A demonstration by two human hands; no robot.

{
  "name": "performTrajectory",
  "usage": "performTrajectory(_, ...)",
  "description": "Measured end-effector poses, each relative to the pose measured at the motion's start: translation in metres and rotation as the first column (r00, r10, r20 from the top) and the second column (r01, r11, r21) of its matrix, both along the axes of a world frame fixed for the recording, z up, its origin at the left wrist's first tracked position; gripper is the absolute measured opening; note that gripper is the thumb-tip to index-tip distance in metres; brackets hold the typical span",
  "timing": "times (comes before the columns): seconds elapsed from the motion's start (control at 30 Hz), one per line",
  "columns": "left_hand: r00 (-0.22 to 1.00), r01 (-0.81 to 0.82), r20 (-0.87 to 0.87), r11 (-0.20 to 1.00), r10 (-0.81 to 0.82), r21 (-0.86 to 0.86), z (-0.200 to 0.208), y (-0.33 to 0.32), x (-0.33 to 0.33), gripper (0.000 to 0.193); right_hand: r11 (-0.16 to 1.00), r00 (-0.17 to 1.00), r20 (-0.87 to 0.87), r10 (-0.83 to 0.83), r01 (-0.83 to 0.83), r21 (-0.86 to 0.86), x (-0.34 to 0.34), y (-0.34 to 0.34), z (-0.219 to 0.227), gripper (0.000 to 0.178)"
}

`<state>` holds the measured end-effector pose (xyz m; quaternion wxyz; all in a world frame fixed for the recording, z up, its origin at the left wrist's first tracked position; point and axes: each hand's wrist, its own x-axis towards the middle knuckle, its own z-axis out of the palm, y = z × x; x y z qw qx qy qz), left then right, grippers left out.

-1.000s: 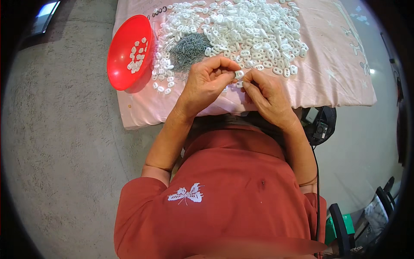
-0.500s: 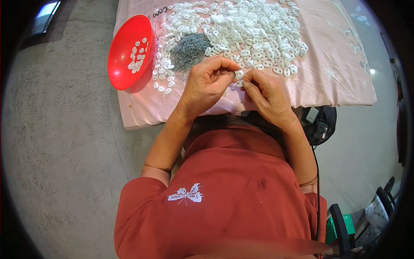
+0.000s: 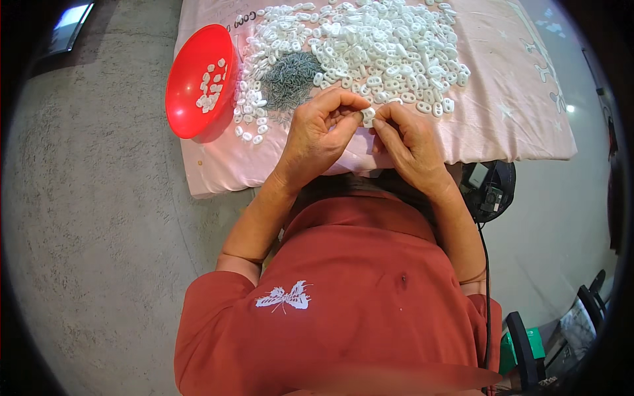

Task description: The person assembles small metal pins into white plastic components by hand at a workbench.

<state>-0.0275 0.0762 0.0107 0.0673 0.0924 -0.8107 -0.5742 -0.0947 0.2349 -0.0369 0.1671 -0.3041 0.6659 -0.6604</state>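
Note:
Near the table's front edge, my left hand [image 3: 321, 132] pinches a small white plastic piece [image 3: 368, 117] with holes in it. Thumb and forefinger of my right hand [image 3: 408, 142] close on the other side of the same piece; whether they also hold something small is hidden. Just beyond my left hand lies a heap of small grey metal screws [image 3: 290, 78]. A large pile of white two-holed plastic pieces [image 3: 389, 49] spreads behind both hands, with more loose ones to the left of the screws.
At the table's left side, a red bowl [image 3: 188, 109] tilts with several white pieces in it. The table wears a pink cloth [image 3: 502, 132]. Below its front right edge sits a dark round object [image 3: 496, 191] with a cable hanging down.
Both hands stay close together at nearly the same spot. The fingertips have drawn closer, and the right fingers now meet the white piece in the left hand.

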Motion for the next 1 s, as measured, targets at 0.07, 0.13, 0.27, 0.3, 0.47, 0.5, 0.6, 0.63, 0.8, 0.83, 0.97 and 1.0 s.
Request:
performTrajectory(0.07,1.000,0.001,-0.002,1.000,-0.001,0.005,0.001,-0.001,0.000,0.013,1.000,1.000,0.015,0.013,-0.013,0.001,-0.001,0.001,0.004,0.010)
performTrajectory(0.13,1.000,0.014,0.015,1.000,-0.014,-0.018,0.000,-0.002,0.000,0.013,1.000,0.999,0.029,0.025,-0.025,0.004,-0.001,0.001,0.004,0.010)
performTrajectory(0.27,1.000,0.026,0.008,1.000,-0.026,0.017,0.002,0.000,0.000,0.013,1.000,0.998,0.062,0.021,-0.020,-0.017,0.000,0.001,0.002,0.011)
performTrajectory(0.3,1.000,0.024,0.003,1.000,-0.024,0.012,0.000,-0.001,0.000,0.013,1.000,0.997,0.074,0.025,-0.024,-0.015,-0.001,0.001,0.003,0.012)
performTrajectory(0.47,0.998,0.047,-0.051,0.999,-0.048,-0.019,-0.002,-0.001,-0.001,0.015,0.999,0.996,0.092,0.016,-0.014,-0.032,0.000,0.002,0.002,0.011)
performTrajectory(0.5,0.994,0.069,-0.075,0.993,-0.076,-0.092,-0.001,-0.001,-0.001,0.018,0.999,0.993,0.116,0.023,-0.019,-0.041,0.000,0.002,0.002,0.011)
performTrajectory(0.6,0.983,0.082,-0.136,0.960,-0.122,-0.267,0.002,0.001,-0.001,0.026,0.998,0.988,0.150,0.029,-0.019,-0.064,0.001,0.001,0.001,0.010)
performTrajectory(0.63,0.974,0.073,-0.174,0.928,-0.145,-0.366,0.003,0.002,-0.001,0.030,0.998,0.988,0.150,0.028,-0.019,-0.064,0.001,0.002,0.001,0.010)
performTrajectory(0.8,0.949,0.051,-0.249,0.870,-0.196,-0.491,0.000,0.004,-0.001,0.033,0.995,0.985,0.163,0.049,-0.035,-0.090,0.000,0.003,-0.001,0.010)
performTrajectory(0.83,0.945,0.051,-0.255,0.862,-0.206,-0.504,-0.001,0.004,0.000,0.032,0.995,0.985,0.162,0.050,-0.036,-0.090,0.000,0.003,-0.002,0.010)
performTrajectory(0.97,0.949,0.035,-0.253,0.861,-0.188,-0.507,-0.002,0.006,0.000,0.030,0.995,0.984,0.169,0.065,-0.051,-0.088,-0.002,0.004,-0.004,0.008)
performTrajectory(1.0,0.949,0.033,-0.253,0.860,-0.186,-0.509,-0.001,0.007,0.000,0.030,0.994,0.985,0.160,0.071,-0.056,-0.094,-0.002,0.004,-0.005,0.007)
